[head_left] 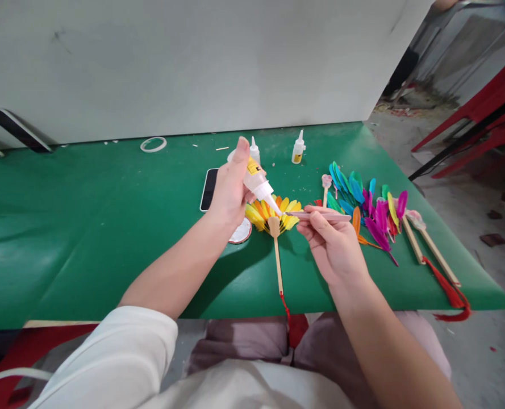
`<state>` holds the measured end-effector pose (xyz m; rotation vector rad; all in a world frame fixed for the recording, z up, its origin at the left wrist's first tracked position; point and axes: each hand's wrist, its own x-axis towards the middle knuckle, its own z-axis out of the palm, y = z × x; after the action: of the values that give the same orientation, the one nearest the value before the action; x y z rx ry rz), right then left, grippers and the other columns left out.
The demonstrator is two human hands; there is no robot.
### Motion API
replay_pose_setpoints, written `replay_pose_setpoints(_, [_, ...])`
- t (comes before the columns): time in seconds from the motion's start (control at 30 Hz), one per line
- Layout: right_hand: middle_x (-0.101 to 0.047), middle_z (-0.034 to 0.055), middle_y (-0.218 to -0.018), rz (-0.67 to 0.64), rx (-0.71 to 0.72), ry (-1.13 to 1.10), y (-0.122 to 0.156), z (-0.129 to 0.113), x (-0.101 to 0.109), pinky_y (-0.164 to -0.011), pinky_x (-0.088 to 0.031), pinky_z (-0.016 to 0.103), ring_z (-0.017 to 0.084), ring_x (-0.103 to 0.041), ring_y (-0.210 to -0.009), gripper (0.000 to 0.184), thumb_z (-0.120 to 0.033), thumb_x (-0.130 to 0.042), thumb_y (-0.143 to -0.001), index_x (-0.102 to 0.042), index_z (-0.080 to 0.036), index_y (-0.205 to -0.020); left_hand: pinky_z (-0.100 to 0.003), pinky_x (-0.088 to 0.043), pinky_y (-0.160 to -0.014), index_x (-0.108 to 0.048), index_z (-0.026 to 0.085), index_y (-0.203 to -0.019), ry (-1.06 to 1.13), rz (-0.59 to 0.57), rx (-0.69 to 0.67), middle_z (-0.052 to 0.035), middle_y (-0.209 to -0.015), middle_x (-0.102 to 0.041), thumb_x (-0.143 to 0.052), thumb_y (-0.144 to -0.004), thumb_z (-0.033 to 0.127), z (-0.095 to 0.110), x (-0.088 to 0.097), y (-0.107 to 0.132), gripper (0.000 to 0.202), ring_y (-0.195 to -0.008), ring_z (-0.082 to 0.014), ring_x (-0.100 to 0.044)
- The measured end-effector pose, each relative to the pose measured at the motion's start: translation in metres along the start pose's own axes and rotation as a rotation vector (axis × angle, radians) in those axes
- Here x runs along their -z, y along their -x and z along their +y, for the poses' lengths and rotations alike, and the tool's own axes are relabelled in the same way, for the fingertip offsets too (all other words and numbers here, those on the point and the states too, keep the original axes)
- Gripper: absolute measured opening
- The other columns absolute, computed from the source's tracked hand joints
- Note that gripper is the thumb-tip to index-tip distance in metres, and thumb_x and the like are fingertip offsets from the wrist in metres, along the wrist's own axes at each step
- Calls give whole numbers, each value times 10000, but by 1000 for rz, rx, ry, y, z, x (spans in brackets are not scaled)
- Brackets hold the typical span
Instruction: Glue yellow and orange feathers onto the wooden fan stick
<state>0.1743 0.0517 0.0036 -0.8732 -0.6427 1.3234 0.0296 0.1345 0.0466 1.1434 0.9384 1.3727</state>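
Note:
My left hand (230,190) is closed around a white glue bottle (257,182), tilted so its nozzle points down to the right. Between the fingers of my right hand (331,241) lies a pair of pinkish tweezers (326,216), its tip close to the nozzle; whether they touch I cannot tell. Anything at the tweezers' tip is too small to make out. Below both hands, a fan of yellow and orange feathers (256,218) lies on the table, with a wooden handle (278,264) and a red tassel (287,309) hanging over the front edge.
Loose coloured feathers (380,218) lie right, beside wooden fan handles (435,255) with red tassels. Two more glue bottles (298,149) stand at the back. A phone (208,190), a white round lid-like piece (241,233) and a tape ring (153,145) lie on the green table (107,227).

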Motion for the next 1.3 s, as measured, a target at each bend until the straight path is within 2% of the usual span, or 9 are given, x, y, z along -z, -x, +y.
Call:
replay_pose_setpoints(0.23, [-700,3,-710,41,60,23,-4,0,1,-600,-563,189,88,-650,-607,136,-266,-754,-640,-698,-183,-730,-176,-198,-321,-493,161,-562,0,-76,54,50,-390,-292,-368,-809,673,1,0,2,582,-315,-29,-244])
replay_pose_setpoints(0.37, [-699,6,-728,43,96,65,-5,-3,3,-608,-566,202,96,-656,-629,104,-243,-743,-657,-698,-183,-729,-201,-222,-319,-494,168,-549,106,-37,38,60,-351,-231,-400,-827,618,2,2,-1,538,-317,-53,-255])
replay_pose_setpoints(0.5, [-693,-5,-711,93,196,99,-5,-19,14,-619,-566,209,100,-656,-644,129,-275,-745,-662,-689,-196,-748,-194,-334,-366,-515,164,-637,177,55,72,47,-408,-383,-470,-805,586,3,10,-12,457,-376,-70,-415])
replay_pose_setpoints(0.7, [-683,-9,-721,212,333,248,-19,-35,36,-675,-569,269,112,-643,-641,117,-299,-719,-691,-686,-219,-769,-194,-461,-496,-551,195,-852,116,74,54,-12,-661,-627,-552,-762,522,3,29,-24,339,-674,-138,-646])
replay_pose_setpoints(0.8, [-691,10,-738,249,377,361,-35,-23,43,-672,-564,314,136,-646,-639,124,-276,-724,-677,-694,-195,-767,-210,-495,-574,-503,219,-960,23,103,-52,-22,-811,-655,-593,-757,465,-10,41,-11,331,-765,-144,-656])
replay_pose_setpoints(0.9, [-700,29,-726,233,378,594,-50,-5,47,-671,-547,335,165,-649,-661,120,-270,-715,-673,-713,-183,-756,-227,-502,-618,-436,233,-1072,-185,191,-294,-37,-948,-624,-617,-773,393,-35,57,17,385,-733,-119,-633])
replay_pose_setpoints(1.03, [-722,49,-804,161,299,885,-58,12,50,-680,-534,328,192,-660,-733,135,-305,-673,-705,-729,-185,-729,-310,-502,-769,-382,224,-1248,-476,174,-503,-97,-1120,-534,-618,-786,309,-69,78,56,526,-878,-164,-604])
replay_pose_setpoints(1.13, [-726,44,-818,149,300,967,-59,19,53,-700,-529,319,196,-663,-767,142,-313,-657,-714,-731,-193,-728,-338,-471,-861,-346,245,-1313,-600,139,-575,-84,-1116,-524,-651,-753,242,-81,87,70,638,-1006,-196,-553])
replay_pose_setpoints(1.3, [-727,36,-824,82,326,1057,-60,28,57,-756,-519,326,187,-662,-777,147,-322,-639,-731,-731,-209,-746,-323,-499,-780,-361,228,-1304,-631,9,-502,-50,-930,-563,-624,-756,213,-80,87,74,608,-858,-175,-572])
